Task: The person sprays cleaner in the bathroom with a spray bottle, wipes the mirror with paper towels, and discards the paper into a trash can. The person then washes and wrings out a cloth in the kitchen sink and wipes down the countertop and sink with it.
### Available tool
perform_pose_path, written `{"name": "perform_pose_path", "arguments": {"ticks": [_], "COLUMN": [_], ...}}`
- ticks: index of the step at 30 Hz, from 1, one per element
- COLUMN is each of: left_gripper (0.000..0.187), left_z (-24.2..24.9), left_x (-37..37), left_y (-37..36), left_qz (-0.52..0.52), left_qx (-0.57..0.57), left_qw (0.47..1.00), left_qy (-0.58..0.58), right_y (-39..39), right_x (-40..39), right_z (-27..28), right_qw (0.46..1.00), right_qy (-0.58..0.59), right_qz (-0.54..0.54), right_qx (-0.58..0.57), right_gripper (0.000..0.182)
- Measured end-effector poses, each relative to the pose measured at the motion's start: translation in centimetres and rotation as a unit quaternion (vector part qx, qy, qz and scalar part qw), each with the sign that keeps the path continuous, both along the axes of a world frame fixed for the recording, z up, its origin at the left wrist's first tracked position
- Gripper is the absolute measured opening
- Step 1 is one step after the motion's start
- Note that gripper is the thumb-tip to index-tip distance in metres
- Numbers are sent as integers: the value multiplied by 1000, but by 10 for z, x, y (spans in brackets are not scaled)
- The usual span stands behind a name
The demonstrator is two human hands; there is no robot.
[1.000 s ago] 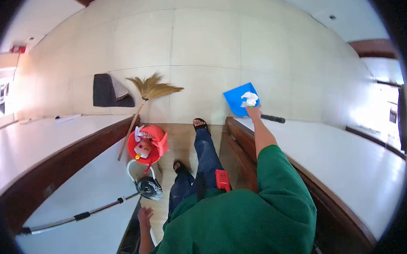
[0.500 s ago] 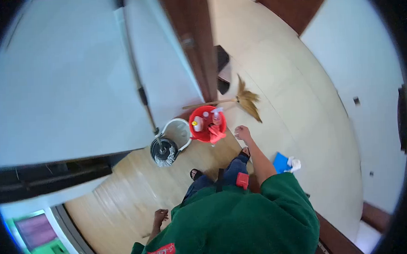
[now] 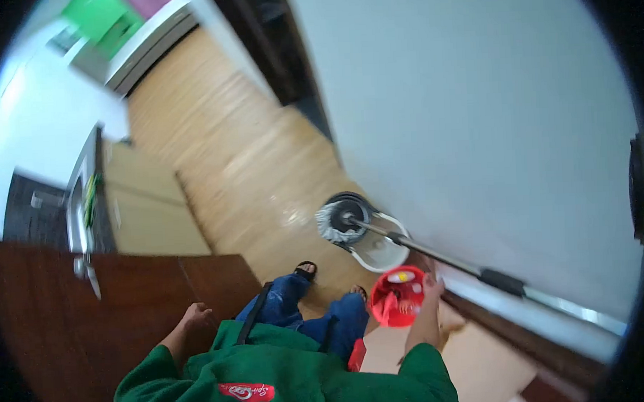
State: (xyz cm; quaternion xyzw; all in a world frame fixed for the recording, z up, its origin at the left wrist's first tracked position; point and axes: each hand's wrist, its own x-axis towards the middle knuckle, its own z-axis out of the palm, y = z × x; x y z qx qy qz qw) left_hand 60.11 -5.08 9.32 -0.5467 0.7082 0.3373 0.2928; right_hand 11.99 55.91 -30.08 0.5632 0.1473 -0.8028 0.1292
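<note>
My left hand [image 3: 196,316], fingers loosely curled and nothing showing in it, hangs in front of the brown door [image 3: 119,317]. On the other side, my right hand [image 3: 431,289] is right at the rim of a red bucket [image 3: 376,314], overlapping it in this view. Its fingers are blurred, and I cannot tell whether they grip the rim. Inside the bucket lie a white bottle with a yellow cap [image 3: 401,276], a pink-red cloth [image 3: 389,307] and a clear bottle [image 3: 407,307].
Beyond the red bucket stands a white and grey mop bucket [image 3: 388,264]. A mop [image 3: 446,256] rests in it, its pole leaning along the pale wall [image 3: 469,108]. Part of a straw broom [image 3: 453,328] shows behind my right arm. Cabinets [image 3: 146,201] line the left side beyond the door.
My view has swung left, bringing the brown door and cabinets in. My right hand has moved from beside the bucket to its rim. My left hand is now by the door.
</note>
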Motion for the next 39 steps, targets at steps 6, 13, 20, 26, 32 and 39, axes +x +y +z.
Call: {"name": "perform_pose_path", "arguments": {"ticks": [6, 13, 20, 26, 32, 39], "left_gripper": [30, 30, 31, 36, 35, 37], "left_z": [-11, 4, 15, -15, 112, 180], "left_x": [48, 25, -77, -175, -208, -46], "left_y": [82, 76, -26, -240, -516, -693], "left_qz": [-43, 3, 90, 129, 261, 229], "left_qx": [12, 19, -27, -188, -386, -574], "left_qw": [997, 1000, 982, 934, 804, 775], "left_qy": [-62, -22, 165, 277, 371, 133], "right_y": [-30, -68, -115, -248, -460, -661], "right_x": [-21, 63, 150, 63, -13, -25], "right_z": [-27, 80, 135, 207, 320, 366], "right_qw": [935, 937, 619, 569, 492, 480], "right_qy": [260, 50, 104, 40, 230, 244], "right_qz": [199, 270, 763, 793, 798, 808], "right_qx": [137, 217, 156, 213, 262, 239], "right_gripper": [38, 49, 10, 11, 7, 12]}}
